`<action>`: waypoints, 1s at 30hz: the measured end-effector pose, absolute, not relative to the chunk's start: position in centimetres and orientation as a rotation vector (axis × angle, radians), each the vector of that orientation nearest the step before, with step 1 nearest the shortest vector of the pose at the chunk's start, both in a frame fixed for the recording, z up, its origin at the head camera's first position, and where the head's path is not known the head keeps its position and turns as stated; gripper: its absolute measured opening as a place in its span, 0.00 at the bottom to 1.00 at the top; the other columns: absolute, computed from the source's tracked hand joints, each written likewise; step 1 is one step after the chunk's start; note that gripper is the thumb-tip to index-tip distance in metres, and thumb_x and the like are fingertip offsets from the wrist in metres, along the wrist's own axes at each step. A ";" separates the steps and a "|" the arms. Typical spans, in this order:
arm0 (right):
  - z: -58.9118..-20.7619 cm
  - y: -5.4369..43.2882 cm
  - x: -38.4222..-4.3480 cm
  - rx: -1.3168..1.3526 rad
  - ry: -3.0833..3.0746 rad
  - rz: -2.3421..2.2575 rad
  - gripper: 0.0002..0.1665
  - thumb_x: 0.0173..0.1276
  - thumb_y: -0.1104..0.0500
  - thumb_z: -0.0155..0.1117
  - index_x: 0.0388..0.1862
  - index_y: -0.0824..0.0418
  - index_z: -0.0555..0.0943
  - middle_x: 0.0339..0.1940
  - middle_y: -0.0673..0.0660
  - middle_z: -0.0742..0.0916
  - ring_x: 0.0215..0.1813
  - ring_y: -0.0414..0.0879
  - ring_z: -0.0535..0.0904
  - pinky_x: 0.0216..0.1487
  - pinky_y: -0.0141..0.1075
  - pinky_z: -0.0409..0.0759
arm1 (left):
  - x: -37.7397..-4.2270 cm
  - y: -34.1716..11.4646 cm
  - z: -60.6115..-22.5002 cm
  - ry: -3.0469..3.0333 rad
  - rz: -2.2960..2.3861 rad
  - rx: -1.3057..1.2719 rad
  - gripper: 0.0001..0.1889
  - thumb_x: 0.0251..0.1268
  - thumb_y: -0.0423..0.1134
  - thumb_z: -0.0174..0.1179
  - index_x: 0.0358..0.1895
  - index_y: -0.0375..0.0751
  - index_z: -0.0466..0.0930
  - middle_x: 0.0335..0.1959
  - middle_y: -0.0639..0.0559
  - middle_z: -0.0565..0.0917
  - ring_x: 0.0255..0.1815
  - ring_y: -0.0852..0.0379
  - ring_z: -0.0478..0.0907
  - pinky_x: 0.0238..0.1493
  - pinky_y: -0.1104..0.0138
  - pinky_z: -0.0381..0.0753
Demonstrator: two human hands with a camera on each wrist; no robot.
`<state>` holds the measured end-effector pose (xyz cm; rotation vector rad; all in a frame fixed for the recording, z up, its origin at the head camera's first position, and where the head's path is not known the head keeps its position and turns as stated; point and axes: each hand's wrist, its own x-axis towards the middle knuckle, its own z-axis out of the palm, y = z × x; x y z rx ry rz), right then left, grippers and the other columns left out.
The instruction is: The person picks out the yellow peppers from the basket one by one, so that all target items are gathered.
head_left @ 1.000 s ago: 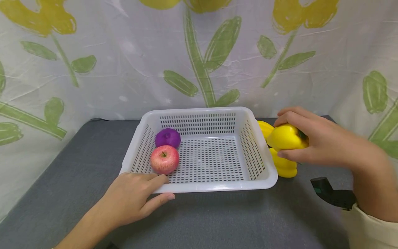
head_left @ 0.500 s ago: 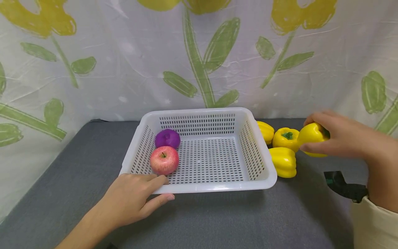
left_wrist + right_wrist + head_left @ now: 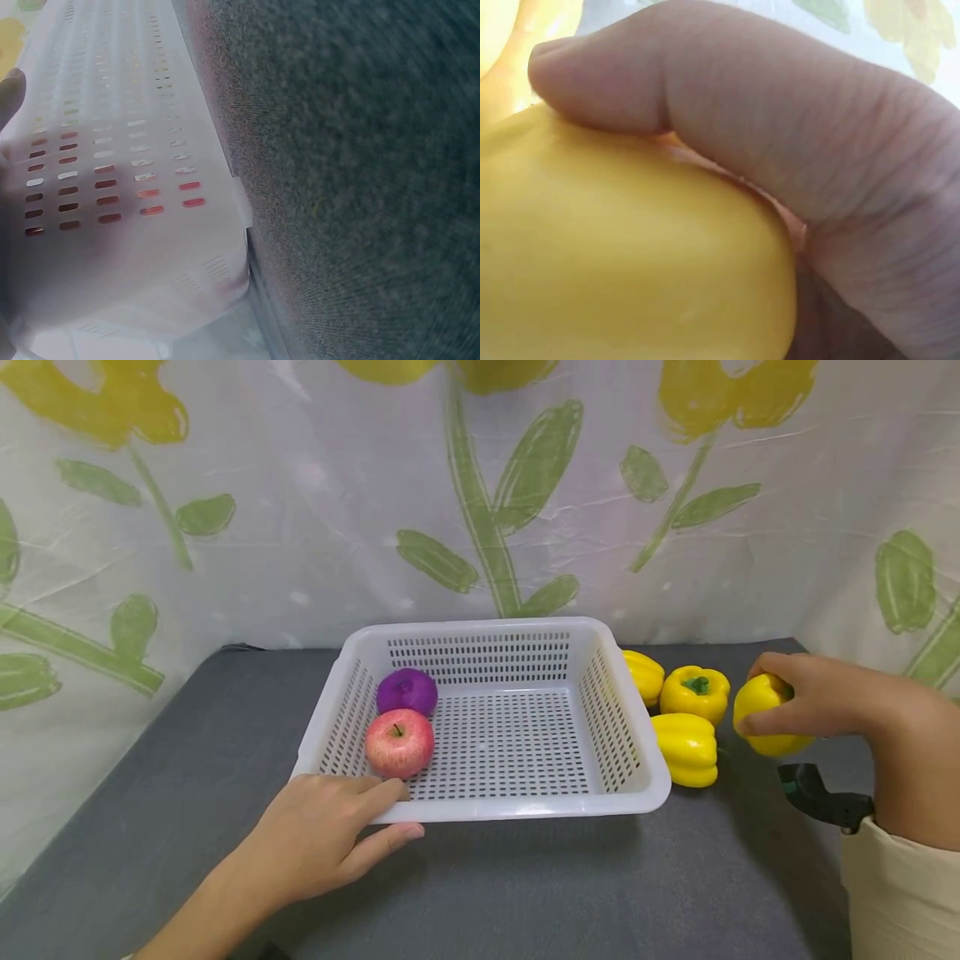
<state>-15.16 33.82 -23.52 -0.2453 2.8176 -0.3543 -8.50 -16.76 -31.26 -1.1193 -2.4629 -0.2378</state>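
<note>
A white perforated plastic basket (image 3: 517, 810) stands on the table. My left hand (image 3: 326, 831) grips its near left rim, fingers over the edge and thumb outside. Inside, on the left, lie a red apple (image 3: 400, 743) and a purple round vegetable (image 3: 407, 692), its kind unclear. My right hand (image 3: 832, 697) holds a yellow bell pepper (image 3: 768, 714) to the right of the others. In the right wrist view the thumb (image 3: 607, 82) presses along that pepper's glossy side. The left wrist view shows the basket's slotted wall (image 3: 127, 247) close up.
Right of the basket are a yellow bell pepper with a green stem (image 3: 693, 693), another lying on its side (image 3: 686, 750), and a yellow fruit or vegetable (image 3: 643, 677) partly behind the basket. Grey cloth (image 3: 525, 893) covers the table. A flower-patterned curtain (image 3: 300, 527) hangs behind.
My right hand has moved right, carrying the yellow bell pepper away from the basket and uncovering the stemmed pepper. My left hand and the basket stay in place.
</note>
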 end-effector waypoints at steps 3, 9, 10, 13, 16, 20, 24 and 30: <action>-23.8 34.2 -15.4 -0.215 2.772 -0.384 0.36 0.63 0.46 0.71 0.55 0.70 0.68 0.34 0.57 0.76 0.33 0.52 0.72 0.29 0.44 0.74 | -8.6 -16.7 -31.3 -2.452 -0.237 -1.125 0.22 0.75 0.67 0.44 0.36 0.54 0.74 0.21 0.67 0.70 0.20 0.71 0.63 0.21 0.72 0.62; -24.3 34.5 -15.6 -0.196 2.713 -0.426 0.37 0.64 0.45 0.70 0.58 0.68 0.66 0.37 0.57 0.76 0.35 0.52 0.73 0.29 0.45 0.76 | -8.7 -16.7 -31.2 -2.448 -0.223 -1.128 0.23 0.75 0.67 0.44 0.35 0.53 0.74 0.21 0.67 0.71 0.20 0.70 0.63 0.21 0.71 0.63; -24.3 34.5 -15.6 -0.196 2.709 -0.426 0.38 0.64 0.45 0.70 0.58 0.68 0.66 0.37 0.57 0.76 0.35 0.52 0.73 0.29 0.45 0.76 | -8.7 -16.7 -31.3 -2.448 -0.221 -1.127 0.23 0.75 0.67 0.44 0.35 0.53 0.74 0.21 0.67 0.71 0.20 0.70 0.63 0.21 0.71 0.63; -24.5 34.5 -15.7 -0.194 2.697 -0.422 0.38 0.64 0.45 0.70 0.58 0.69 0.66 0.37 0.58 0.76 0.35 0.53 0.73 0.29 0.45 0.76 | -8.6 -16.7 -31.3 -2.448 -0.223 -1.128 0.23 0.75 0.67 0.44 0.36 0.54 0.75 0.21 0.66 0.72 0.20 0.70 0.64 0.21 0.71 0.64; -24.6 34.5 -15.9 -0.193 2.693 -0.421 0.38 0.64 0.45 0.70 0.59 0.69 0.66 0.37 0.58 0.76 0.36 0.53 0.73 0.28 0.45 0.76 | -8.5 -16.6 -31.3 -2.443 -0.227 -1.125 0.23 0.75 0.67 0.43 0.36 0.53 0.76 0.21 0.65 0.73 0.20 0.70 0.64 0.21 0.71 0.64; -24.7 34.8 -16.2 -0.187 2.681 -0.417 0.39 0.63 0.44 0.71 0.59 0.68 0.67 0.38 0.58 0.76 0.37 0.53 0.73 0.28 0.45 0.76 | -8.4 -16.6 -31.3 -2.440 -0.226 -1.123 0.23 0.75 0.66 0.43 0.37 0.53 0.76 0.21 0.65 0.73 0.20 0.70 0.64 0.21 0.71 0.65; -24.7 35.1 -16.3 -0.166 2.674 -0.411 0.38 0.62 0.43 0.70 0.58 0.66 0.66 0.38 0.58 0.76 0.36 0.53 0.73 0.28 0.45 0.75 | -8.5 -16.6 -31.2 -2.444 -0.225 -1.122 0.22 0.75 0.66 0.44 0.36 0.54 0.75 0.22 0.66 0.72 0.20 0.70 0.64 0.21 0.71 0.65; -24.9 34.6 -16.4 -0.134 2.653 -0.418 0.36 0.63 0.41 0.69 0.56 0.65 0.68 0.38 0.58 0.76 0.37 0.54 0.73 0.29 0.45 0.75 | -8.6 -16.6 -31.2 -2.440 -0.229 -1.121 0.22 0.75 0.67 0.43 0.36 0.54 0.75 0.22 0.66 0.72 0.20 0.70 0.64 0.21 0.71 0.65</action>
